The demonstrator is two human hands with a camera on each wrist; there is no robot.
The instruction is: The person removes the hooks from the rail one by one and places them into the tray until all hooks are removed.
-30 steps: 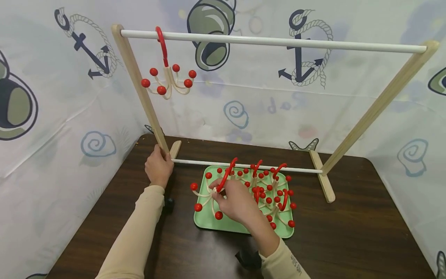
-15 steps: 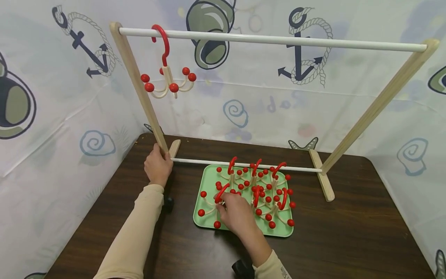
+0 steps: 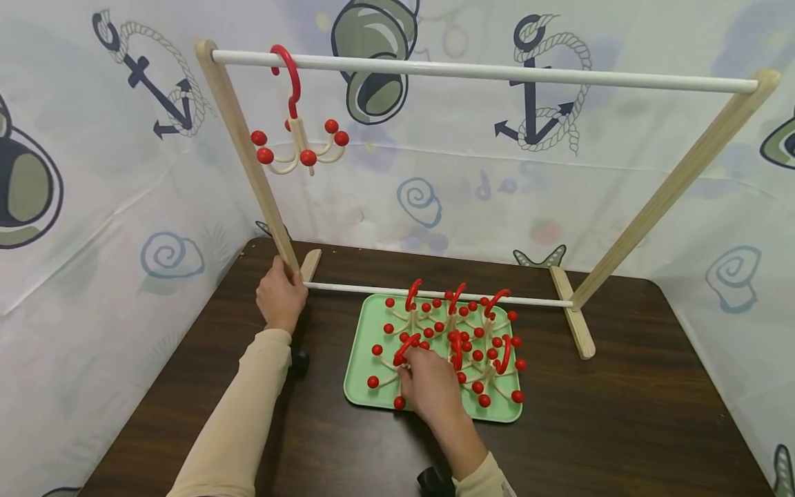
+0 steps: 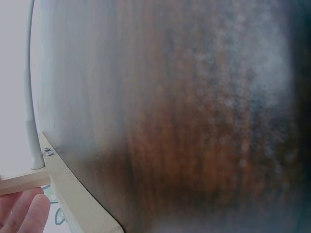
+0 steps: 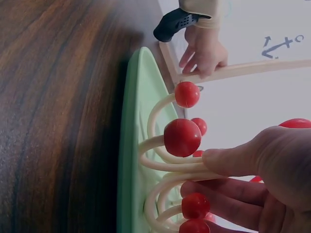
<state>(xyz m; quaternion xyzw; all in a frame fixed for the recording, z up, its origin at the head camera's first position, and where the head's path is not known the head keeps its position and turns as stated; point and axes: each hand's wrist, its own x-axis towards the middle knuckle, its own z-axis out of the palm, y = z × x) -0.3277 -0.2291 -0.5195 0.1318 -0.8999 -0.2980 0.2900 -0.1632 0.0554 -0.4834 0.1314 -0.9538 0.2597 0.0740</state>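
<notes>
My right hand (image 3: 430, 383) pinches the cream stem of a red-hooked hanger (image 3: 406, 348), thumb on one side and fingers on the other. In the right wrist view, this hanger's curved cream arms end in red balls (image 5: 182, 138), and its lower bends are at the green tray (image 3: 360, 373). Several similar hangers stand on the tray beyond and to the right. At the far left, my left hand (image 3: 281, 295) grips the foot of the wooden post (image 3: 253, 159). Another hanger (image 3: 298, 134) hangs by its red hook from the white top rail (image 3: 484, 71).
The frame's right post (image 3: 677, 186) slants up from a wooden foot (image 3: 574, 317). A white lower bar (image 3: 348, 288) runs just behind the tray. Dark wooden table (image 3: 633, 414) surrounds the tray, and a patterned cloth (image 3: 373, 200) hangs behind.
My right hand has lowered the hanger toward the tray's near left part, then shifted it slightly right. The hanging hanger has turned on the rail. My left hand stays on the post.
</notes>
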